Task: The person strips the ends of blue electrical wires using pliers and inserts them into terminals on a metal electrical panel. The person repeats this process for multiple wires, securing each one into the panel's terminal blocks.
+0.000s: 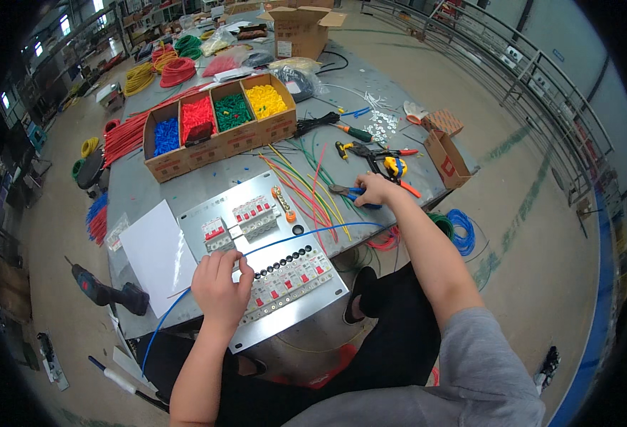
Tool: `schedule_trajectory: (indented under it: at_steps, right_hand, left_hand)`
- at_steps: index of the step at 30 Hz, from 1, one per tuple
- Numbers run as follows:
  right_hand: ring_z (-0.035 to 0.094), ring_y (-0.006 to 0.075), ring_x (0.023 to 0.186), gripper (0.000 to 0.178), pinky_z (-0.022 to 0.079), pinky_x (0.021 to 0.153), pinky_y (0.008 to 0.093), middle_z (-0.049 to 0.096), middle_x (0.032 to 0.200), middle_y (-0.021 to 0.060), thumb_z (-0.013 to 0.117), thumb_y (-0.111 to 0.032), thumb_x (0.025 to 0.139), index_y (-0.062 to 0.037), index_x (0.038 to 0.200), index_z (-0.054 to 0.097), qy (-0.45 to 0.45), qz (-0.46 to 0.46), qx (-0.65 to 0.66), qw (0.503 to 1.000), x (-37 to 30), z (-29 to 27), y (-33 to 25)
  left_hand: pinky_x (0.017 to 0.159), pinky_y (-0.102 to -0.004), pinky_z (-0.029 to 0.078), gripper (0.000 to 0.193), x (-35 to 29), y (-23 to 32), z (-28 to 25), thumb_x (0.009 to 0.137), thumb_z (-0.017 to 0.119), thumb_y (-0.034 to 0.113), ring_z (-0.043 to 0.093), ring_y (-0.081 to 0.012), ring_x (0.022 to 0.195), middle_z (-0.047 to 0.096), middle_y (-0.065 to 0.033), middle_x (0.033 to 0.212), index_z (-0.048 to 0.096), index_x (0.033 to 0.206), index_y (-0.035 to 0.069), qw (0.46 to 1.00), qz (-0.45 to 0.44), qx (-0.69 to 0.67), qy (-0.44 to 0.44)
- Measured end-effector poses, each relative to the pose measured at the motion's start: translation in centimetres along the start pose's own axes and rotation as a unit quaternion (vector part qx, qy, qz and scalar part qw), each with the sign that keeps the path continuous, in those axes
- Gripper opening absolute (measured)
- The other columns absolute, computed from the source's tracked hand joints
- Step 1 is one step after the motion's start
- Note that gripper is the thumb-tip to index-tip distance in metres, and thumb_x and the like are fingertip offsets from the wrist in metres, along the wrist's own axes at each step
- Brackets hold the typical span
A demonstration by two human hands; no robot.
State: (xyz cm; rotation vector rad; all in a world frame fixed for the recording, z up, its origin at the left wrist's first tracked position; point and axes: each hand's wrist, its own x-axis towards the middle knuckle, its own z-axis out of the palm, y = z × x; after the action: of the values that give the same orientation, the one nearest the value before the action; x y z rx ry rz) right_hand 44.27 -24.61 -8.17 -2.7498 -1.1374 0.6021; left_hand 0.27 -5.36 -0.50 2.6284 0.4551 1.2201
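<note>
Crossing above the metal mounting plate [293, 324], the blue wire [313, 232] runs from the plate's lower left to past its right edge, pinched by the left hand [219, 292] between thumb and forefinger over the plate's left side. Well apart from it, to the right of the plate's upper end, the right hand [375, 189] has its fingers on the blue-handled pliers [355, 196]; how firmly they close I cannot tell. Handling this well calls, I judge, for a light pinch that stops the wire springing about over the circuit breakers [288, 285], and for taking the pliers low on the grips so their jaws can meet it squarely. Loose coloured wires [306, 186] lie between plate and pliers and could snag, so a clear lift seems best. Beyond the plate's top edge stands the compartmented cardboard box [221, 151]; to its upper right lies the yellow tape measure [396, 167].
</note>
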Motion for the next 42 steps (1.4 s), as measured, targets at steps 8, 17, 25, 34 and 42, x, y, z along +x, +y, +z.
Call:
schedule_trajectory:
  at_steps: [8, 17, 25, 34, 42]
  right_hand:
    - [0.065, 0.0218, 0.074, 0.038, 0.052, 0.068, 0.0372, 0.070, 0.087, 0.0095, 0.064, -0.039, 0.094, -0.0037, 0.107, 0.068, 0.216, -0.030, 0.447, 0.868, -1.7, -2.9, 2.5]
    - [0.062, 0.0237, 0.082, 0.036, 0.049, 0.075, 0.0402, 0.062, 0.089, 0.0065, 0.047, -0.042, 0.113, -0.0089, 0.109, 0.063, -0.031, -0.219, 0.750, 0.623, -16.8, -0.2, -17.9]
    - [0.066, 0.0395, 0.099, 0.038, 0.054, 0.085, 0.0459, 0.059, 0.116, 0.0213, 0.064, 0.002, 0.095, -0.0042, 0.131, 0.054, 0.258, -0.261, 0.363, 0.856, -17.3, 3.7, -25.5]
    - [0.063, 0.0347, 0.100, 0.055, 0.055, 0.086, 0.0430, 0.050, 0.119, 0.0200, 0.065, 0.006, 0.090, -0.0020, 0.139, 0.041, 0.255, -0.236, 0.426, 0.835, -15.2, 5.9, -29.6]
    - [0.060, 0.0271, 0.100, 0.053, 0.053, 0.089, 0.0397, 0.052, 0.122, 0.0180, 0.064, -0.004, 0.100, -0.0018, 0.148, 0.041, 0.191, -0.261, 0.496, 0.806, -14.3, 6.8, -31.3]
  left_hand:
    - [0.065, -0.0391, 0.052, 0.012, -0.1, 0.1, 1.3, 0.082, 0.078, 0.005, 0.067, -0.0266, 0.076, 0.067, -0.0081, 0.083, 0.069, 0.091, 0.005, 1.000, -0.022, -0.009, -0.017]
    - [0.064, -0.0380, 0.052, 0.011, 1.7, 0.5, 0.3, 0.084, 0.078, 0.005, 0.068, -0.0266, 0.073, 0.068, -0.0082, 0.083, 0.070, 0.092, 0.006, 0.999, -0.023, 0.008, 0.032]
    - [0.063, -0.0371, 0.052, 0.016, 4.7, 2.3, -2.1, 0.083, 0.080, 0.006, 0.068, -0.0258, 0.076, 0.071, -0.0068, 0.090, 0.074, 0.098, 0.007, 0.994, -0.033, 0.007, 0.105]
    - [0.070, -0.0356, 0.058, 0.018, 4.4, 3.1, -3.1, 0.085, 0.079, -0.004, 0.072, -0.0269, 0.080, 0.073, -0.0140, 0.094, 0.076, 0.104, -0.001, 0.994, -0.022, -0.042, 0.102]
    - [0.070, -0.0366, 0.057, 0.020, 4.1, 2.1, -3.4, 0.084, 0.079, -0.003, 0.071, -0.0287, 0.081, 0.072, -0.0136, 0.094, 0.077, 0.103, 0.000, 0.992, -0.034, -0.052, 0.107]
